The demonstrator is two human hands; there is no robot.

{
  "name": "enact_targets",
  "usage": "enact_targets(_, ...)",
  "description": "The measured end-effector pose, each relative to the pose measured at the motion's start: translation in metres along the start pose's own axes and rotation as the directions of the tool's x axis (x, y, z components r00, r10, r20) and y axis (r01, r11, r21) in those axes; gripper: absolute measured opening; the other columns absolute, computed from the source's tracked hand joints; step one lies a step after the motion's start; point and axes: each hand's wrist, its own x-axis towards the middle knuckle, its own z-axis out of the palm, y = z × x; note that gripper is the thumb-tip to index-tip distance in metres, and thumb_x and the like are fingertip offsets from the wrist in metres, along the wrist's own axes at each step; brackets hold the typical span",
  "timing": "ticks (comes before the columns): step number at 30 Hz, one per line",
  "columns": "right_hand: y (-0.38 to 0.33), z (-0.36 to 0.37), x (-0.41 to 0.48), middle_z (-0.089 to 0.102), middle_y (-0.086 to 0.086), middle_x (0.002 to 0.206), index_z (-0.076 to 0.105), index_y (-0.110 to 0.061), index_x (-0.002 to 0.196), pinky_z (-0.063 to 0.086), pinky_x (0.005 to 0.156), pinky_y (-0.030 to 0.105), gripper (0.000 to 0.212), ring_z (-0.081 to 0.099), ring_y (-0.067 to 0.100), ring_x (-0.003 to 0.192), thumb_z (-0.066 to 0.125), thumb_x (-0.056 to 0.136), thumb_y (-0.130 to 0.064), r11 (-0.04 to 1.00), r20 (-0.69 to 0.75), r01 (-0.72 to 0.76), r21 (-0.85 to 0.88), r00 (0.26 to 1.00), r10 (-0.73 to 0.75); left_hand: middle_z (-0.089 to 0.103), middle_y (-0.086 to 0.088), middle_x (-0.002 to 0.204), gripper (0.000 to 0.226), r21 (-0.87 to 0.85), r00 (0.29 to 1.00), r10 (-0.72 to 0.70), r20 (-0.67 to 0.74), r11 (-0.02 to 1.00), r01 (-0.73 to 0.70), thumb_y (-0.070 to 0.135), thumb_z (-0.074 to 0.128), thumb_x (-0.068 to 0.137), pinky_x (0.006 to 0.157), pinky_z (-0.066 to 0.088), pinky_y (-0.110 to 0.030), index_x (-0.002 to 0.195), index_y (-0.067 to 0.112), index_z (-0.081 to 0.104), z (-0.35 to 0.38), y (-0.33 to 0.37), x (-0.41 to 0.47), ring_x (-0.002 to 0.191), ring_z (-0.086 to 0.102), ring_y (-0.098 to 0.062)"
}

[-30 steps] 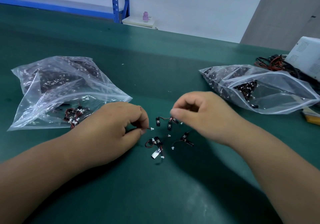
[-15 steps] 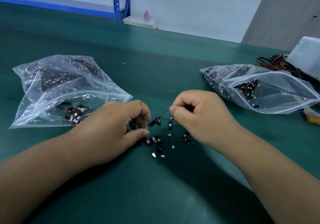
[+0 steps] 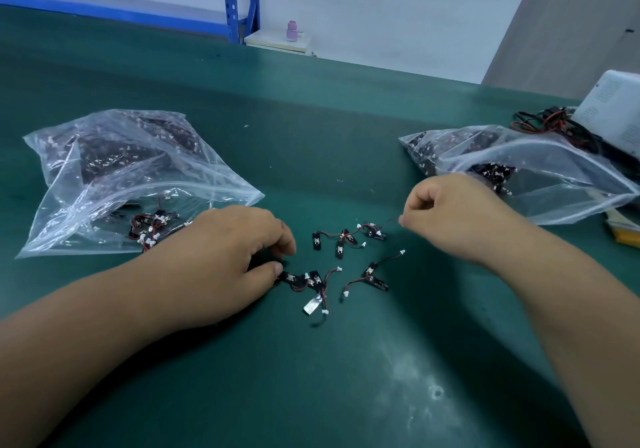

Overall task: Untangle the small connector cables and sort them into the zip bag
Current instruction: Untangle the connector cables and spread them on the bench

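Left hand [image 3: 221, 257] and right hand [image 3: 450, 215] each pinch cables [image 3: 340, 249] mid-desk; hard pulling may tighten the tangle.

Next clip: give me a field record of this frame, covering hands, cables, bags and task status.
left hand: pinches end of near cluster
right hand: pinches wire end of far cluster
loose cable: lies apart on table, untouched
left zip bag: holds cables
right zip bag: holds cables
status: three cable groups not yet bagged
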Motion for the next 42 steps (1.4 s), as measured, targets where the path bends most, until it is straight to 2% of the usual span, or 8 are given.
enact_targets(8, -0.01, -0.008, -0.008, 0.064, -0.011, 0.073, 0.066, -0.025, 0.069, 0.052, 0.069, 0.028, 0.015, 0.059, 0.006, 0.071, 0.072, 0.081, -0.03, 0.973, 0.171, 0.093, -0.211, 0.984, -0.057, 0.058, 0.024, 0.09, 0.027, -0.004, 1.0, -0.01, 0.0, 1.0, 0.01, 0.014, 0.061, 0.083, 0.087, 0.045, -0.026, 0.094, 0.038, 0.063, -0.001, 0.001, 0.001, 0.093, 0.052, 0.002)
enact_targets(14, -0.018, -0.009, -0.014, 0.062, -0.019, 0.062, 0.068, -0.031, 0.078, 0.036, 0.044, 0.013, 0.011, 0.053, -0.003, 0.047, 0.079, 0.079, -0.031, 0.974, 0.366, 0.226, -0.018, 0.908, -0.204, 0.054, 0.025, 0.094, 0.015, -0.017, 0.997, 0.049, 0.06, 0.999, -0.048, 0.049, 0.051, 0.084, 0.088, 0.04, -0.028, 0.092, 0.041, 0.06, -0.002, 0.001, 0.0, 0.099, 0.05, 0.002)
enact_targets(17, -0.019, -0.003, -0.015, 0.058, -0.029, 0.06, 0.067, -0.031, 0.082, 0.034, 0.044, 0.013, 0.014, 0.052, -0.007, 0.047, 0.08, 0.079, -0.034, 0.967, 0.442, 0.252, -0.043, 0.873, -0.208, 0.053, 0.023, 0.093, 0.006, -0.004, 0.994, 0.082, 0.077, 0.997, -0.082, 0.047, 0.06, 0.087, 0.085, 0.038, -0.027, 0.087, 0.041, 0.059, -0.002, 0.002, -0.001, 0.096, 0.049, 0.0)
enact_targets(26, -0.015, 0.002, -0.011, 0.058, -0.016, 0.053, 0.065, -0.027, 0.075, 0.033, 0.046, 0.016, 0.015, 0.049, -0.005, 0.045, 0.079, 0.081, -0.026, 0.976, 0.418, 0.211, -0.057, 0.893, -0.169, 0.054, 0.018, 0.087, 0.017, -0.005, 0.994, 0.091, 0.066, 0.996, -0.091, 0.026, 0.066, 0.082, 0.076, 0.032, -0.016, 0.076, 0.034, 0.053, -0.005, 0.003, 0.0, 0.091, 0.05, -0.003)
enact_targets(32, -0.011, -0.005, -0.01, 0.059, -0.008, 0.066, 0.062, -0.027, 0.084, 0.039, 0.051, 0.021, 0.021, 0.05, -0.002, 0.047, 0.082, 0.078, -0.024, 0.983, 0.35, 0.183, -0.007, 0.921, -0.169, 0.055, 0.013, 0.084, 0.004, -0.015, 0.991, 0.101, 0.092, 0.995, -0.1, 0.025, 0.054, 0.072, 0.07, 0.032, -0.014, 0.072, 0.029, 0.052, -0.007, 0.002, -0.001, 0.086, 0.052, -0.009)
enact_targets(36, -0.004, -0.004, -0.008, 0.058, -0.013, 0.093, 0.056, -0.038, 0.099, 0.046, 0.063, 0.027, 0.035, 0.055, 0.004, 0.069, 0.081, 0.078, -0.026, 0.989, 0.276, 0.15, 0.005, 0.95, -0.145, 0.054, 0.013, 0.082, 0.003, -0.019, 0.989, 0.104, 0.105, 0.994, -0.103, 0.025, 0.051, 0.069, 0.071, 0.03, -0.016, 0.07, 0.028, 0.051, -0.006, 0.0, 0.0, 0.085, 0.052, -0.01)
enact_targets(40, 0.002, 0.002, -0.002, 0.056, -0.015, 0.106, 0.052, -0.043, 0.105, 0.05, 0.072, 0.03, 0.04, 0.057, 0.008, 0.083, 0.062, 0.087, -0.008, 0.995, 0.228, 0.096, -0.017, 0.97, -0.09, 0.054, 0.014, 0.083, 0.002, -0.01, 0.99, 0.096, 0.1, 0.995, -0.095, 0.027, 0.05, 0.068, 0.072, 0.028, -0.014, 0.07, 0.029, 0.051, -0.005, -0.001, 0.0, 0.087, 0.051, -0.009)
enact_targets(42, 0.004, 0.005, -0.001, 0.057, -0.012, 0.124, 0.053, -0.041, 0.123, 0.049, 0.084, 0.029, 0.052, 0.058, 0.011, 0.1, 0.056, 0.088, -0.003, 0.996, 0.239, 0.082, -0.027, 0.968, -0.073, 0.054, 0.014, 0.083, 0.002, -0.005, 0.99, 0.095, 0.1, 0.995, -0.095, 0.027, 0.05, 0.069, 0.071, 0.028, -0.014, 0.07, 0.029, 0.051, -0.005, -0.001, 0.0, 0.087, 0.051, -0.008)
